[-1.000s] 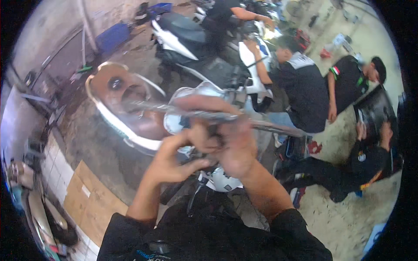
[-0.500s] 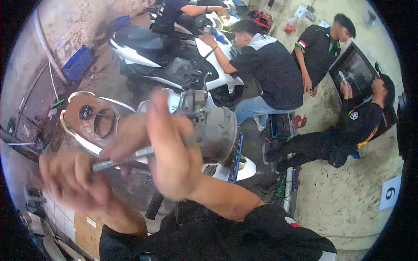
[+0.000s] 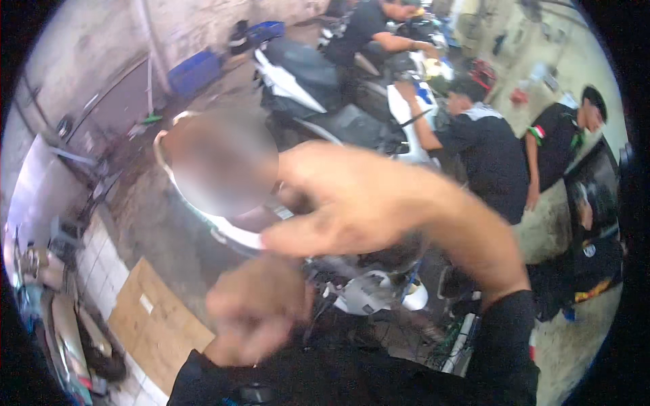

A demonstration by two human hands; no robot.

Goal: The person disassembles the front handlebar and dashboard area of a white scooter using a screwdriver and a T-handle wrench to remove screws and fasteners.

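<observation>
My right arm reaches across from the right, and my right hand (image 3: 332, 210) is smeared by motion. Its thumb and fingers are curled toward each other, with a small pale, metal-looking bit showing between them. Lower and nearer, my left hand (image 3: 261, 304) is closed like a fist; whatever it grips is hidden and blurred. Behind both hands is a white-rimmed scooter body panel (image 3: 233, 233), partly covered by a blurred patch. Grey and white scooter parts (image 3: 365, 292) lie just below my right forearm.
A white and black scooter (image 3: 294, 78) stands beyond, with one person (image 3: 369, 34) and another (image 3: 491, 145) bent over it. More people are at the right. A blue crate (image 3: 195, 73) sits by the wall. Cardboard (image 3: 159, 314) lies at the lower left beside vehicle parts.
My view has swung left, so the scene sits further right. Both hands have moved right, the left one close below the right. The grey metal bar seen between them before is no longer clearly visible.
</observation>
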